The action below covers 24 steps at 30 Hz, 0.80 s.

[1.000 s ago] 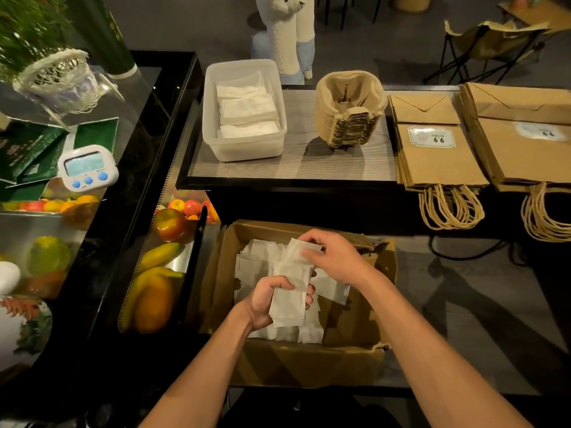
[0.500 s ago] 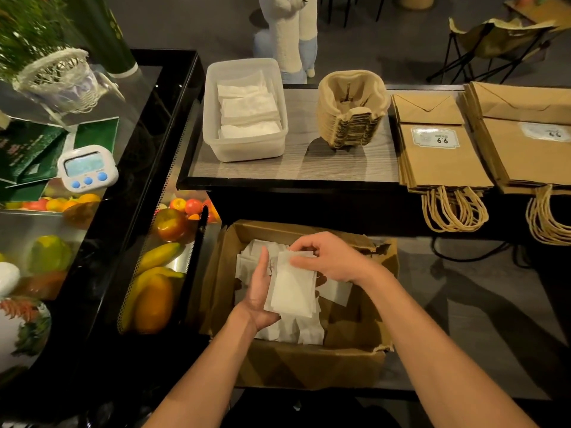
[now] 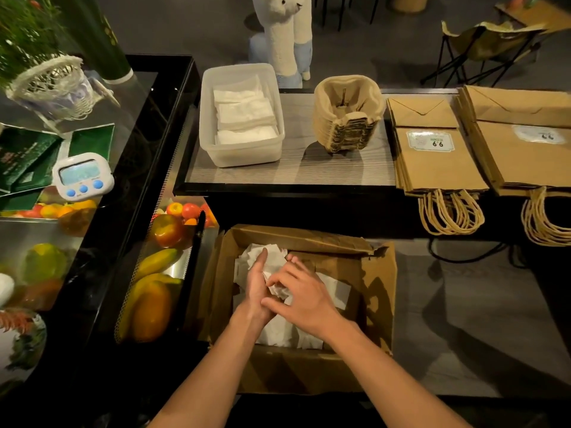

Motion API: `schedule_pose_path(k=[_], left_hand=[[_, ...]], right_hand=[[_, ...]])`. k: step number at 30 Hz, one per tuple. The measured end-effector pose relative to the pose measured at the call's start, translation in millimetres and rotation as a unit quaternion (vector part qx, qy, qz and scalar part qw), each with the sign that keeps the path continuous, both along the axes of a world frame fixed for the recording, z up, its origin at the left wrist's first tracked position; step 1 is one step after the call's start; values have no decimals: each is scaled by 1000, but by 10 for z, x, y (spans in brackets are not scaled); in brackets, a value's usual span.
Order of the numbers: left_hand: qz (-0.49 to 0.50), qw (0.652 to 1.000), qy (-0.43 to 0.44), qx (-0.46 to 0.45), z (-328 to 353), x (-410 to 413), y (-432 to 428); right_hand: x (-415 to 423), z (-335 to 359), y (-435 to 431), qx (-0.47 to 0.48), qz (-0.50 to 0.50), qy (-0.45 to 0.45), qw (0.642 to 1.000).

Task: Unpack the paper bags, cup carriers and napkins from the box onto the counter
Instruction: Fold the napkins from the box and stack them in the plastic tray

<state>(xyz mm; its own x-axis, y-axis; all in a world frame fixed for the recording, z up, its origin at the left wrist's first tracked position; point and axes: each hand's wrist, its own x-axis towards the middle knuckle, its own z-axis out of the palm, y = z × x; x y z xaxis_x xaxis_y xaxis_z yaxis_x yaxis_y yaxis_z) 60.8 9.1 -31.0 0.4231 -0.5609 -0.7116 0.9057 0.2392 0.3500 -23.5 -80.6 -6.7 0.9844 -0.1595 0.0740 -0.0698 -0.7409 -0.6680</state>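
Inside the cardboard box (image 3: 309, 239), the left hand (image 3: 258, 285) stands on edge, its fingers straight and pressed together against a bundle of white napkins (image 3: 273, 262). The right hand (image 3: 304, 293) pinches that bundle between its thumb and bent, spread fingers. Beyond the box, on the counter (image 3: 293, 168), sit a clear plastic tub (image 3: 241, 156), stacked cup carriers (image 3: 346, 115) and paper bags (image 3: 438, 162).

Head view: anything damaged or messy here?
The cardboard box is torn and ragged at its far right corner. The loose napkins inside it lie jumbled and crumpled, unlike the flat ones in the plastic tub. The cup carriers stack sits tilted on the counter. Nothing looks spilled.
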Motion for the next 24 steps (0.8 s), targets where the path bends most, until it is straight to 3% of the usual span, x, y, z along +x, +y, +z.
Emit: schedule_pose_path(k=[4,14,17,21,22,24], left_hand=[[31,998,51,-15,-15,69,8],[98,991,82,-46,-23,139,117],[99,990,82,-55,-59,159,164],[103,993,52,-33,-126,187,184],[91,995,46,-22,-141,191,192],[54,997,55,-12,-115,178,202]], right_hand=[[54,-54,12,-36,-10,-29,999],[17,6,163,-101,8,-155,983],[-9,40,205,-39,-6,-153,987],[51,174,165,193,-157,-118,962],[91,211,124,217,-187,-127,950],[176,287,19,159,-215,-187,945]])
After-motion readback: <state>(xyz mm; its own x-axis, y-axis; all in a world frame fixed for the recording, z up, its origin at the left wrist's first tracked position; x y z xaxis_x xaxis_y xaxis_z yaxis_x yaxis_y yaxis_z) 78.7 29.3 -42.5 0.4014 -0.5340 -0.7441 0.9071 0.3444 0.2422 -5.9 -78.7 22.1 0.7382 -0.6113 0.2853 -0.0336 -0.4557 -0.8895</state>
